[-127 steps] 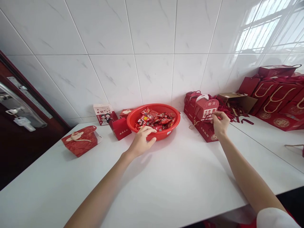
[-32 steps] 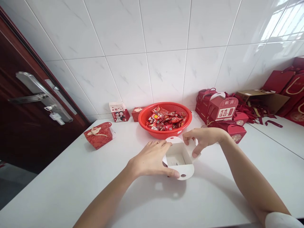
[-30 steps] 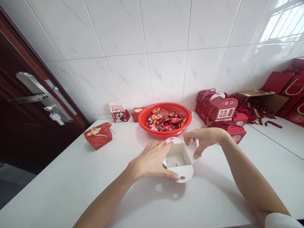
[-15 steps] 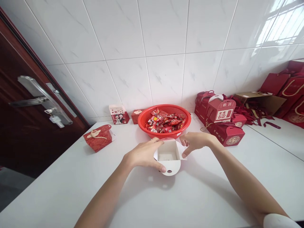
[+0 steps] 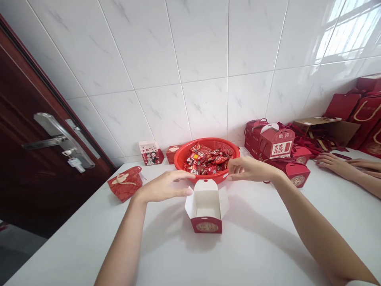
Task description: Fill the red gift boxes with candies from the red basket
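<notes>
An unlidded red gift box (image 5: 207, 227) with a white inside and a gold round emblem stands on the table, its flaps raised and spread. My left hand (image 5: 163, 186) is at its left flap, fingers stretched out and apart; whether a fingertip touches the flap I cannot tell. My right hand (image 5: 253, 168) hovers at the front right rim of a red plastic basket (image 5: 177, 158), fingers loosely bent with nothing seen in them. Red-wrapped candies (image 5: 206, 159) fill the basket, which stands just behind the box.
A closed red box (image 5: 125, 184) stands at left, and a printed box (image 5: 151, 153) is by the wall. Several red boxes (image 5: 276, 145) are stacked at right, near ribbons and a cardboard box (image 5: 342, 129). Another person's hands (image 5: 336, 165) rest at far right. A door (image 5: 35, 167) borders the left.
The box's front flap has come up from lying outward, showing its red face. My left hand has drawn left, my right hand up toward the basket. Another person's hands have appeared at right.
</notes>
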Demonstrator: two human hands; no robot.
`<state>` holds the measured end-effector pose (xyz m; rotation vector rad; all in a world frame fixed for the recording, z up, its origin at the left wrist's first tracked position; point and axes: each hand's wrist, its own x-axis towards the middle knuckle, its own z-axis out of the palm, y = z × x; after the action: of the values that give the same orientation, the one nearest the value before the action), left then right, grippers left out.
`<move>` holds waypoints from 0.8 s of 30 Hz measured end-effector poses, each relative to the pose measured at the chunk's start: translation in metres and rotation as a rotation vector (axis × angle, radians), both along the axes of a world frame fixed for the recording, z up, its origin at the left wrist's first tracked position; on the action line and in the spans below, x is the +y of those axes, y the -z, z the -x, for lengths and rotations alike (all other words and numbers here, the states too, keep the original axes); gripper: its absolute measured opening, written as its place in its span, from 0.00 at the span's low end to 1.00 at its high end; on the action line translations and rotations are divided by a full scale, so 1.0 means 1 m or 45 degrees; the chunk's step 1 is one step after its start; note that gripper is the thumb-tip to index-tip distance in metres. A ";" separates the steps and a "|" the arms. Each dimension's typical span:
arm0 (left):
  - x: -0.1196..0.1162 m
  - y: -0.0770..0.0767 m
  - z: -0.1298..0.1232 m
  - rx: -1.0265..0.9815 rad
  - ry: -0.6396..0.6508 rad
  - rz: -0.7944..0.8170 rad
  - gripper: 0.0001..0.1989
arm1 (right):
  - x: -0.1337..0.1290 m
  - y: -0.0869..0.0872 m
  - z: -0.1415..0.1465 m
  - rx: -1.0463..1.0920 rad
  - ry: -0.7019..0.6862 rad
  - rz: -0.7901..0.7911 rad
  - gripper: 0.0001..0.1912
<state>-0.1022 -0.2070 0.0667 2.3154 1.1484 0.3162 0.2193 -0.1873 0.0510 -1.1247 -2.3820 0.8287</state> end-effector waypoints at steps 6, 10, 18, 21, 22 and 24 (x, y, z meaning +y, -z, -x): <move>0.056 0.002 -0.037 -0.039 -0.005 -0.012 0.18 | 0.044 0.008 0.022 0.674 0.244 -0.099 0.20; 0.101 0.023 -0.084 0.457 0.121 0.208 0.20 | 0.078 0.028 0.050 0.904 0.346 -0.069 0.18; 0.156 0.052 -0.110 0.852 -0.020 -0.005 0.58 | 0.109 0.058 0.054 1.105 0.605 0.237 0.12; 0.171 0.057 -0.109 0.797 -0.019 -0.073 0.51 | 0.110 0.060 0.052 1.095 0.604 0.249 0.11; 0.174 0.059 -0.108 0.766 -0.004 -0.102 0.48 | 0.110 0.060 0.052 1.092 0.601 0.256 0.11; 0.178 0.062 -0.106 0.722 0.012 -0.107 0.43 | 0.109 0.059 0.053 1.096 0.603 0.271 0.09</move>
<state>0.0041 -0.0292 0.0051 2.5643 1.3986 -0.3287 0.1668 -0.0780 -0.0077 -1.0471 -1.2914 1.1092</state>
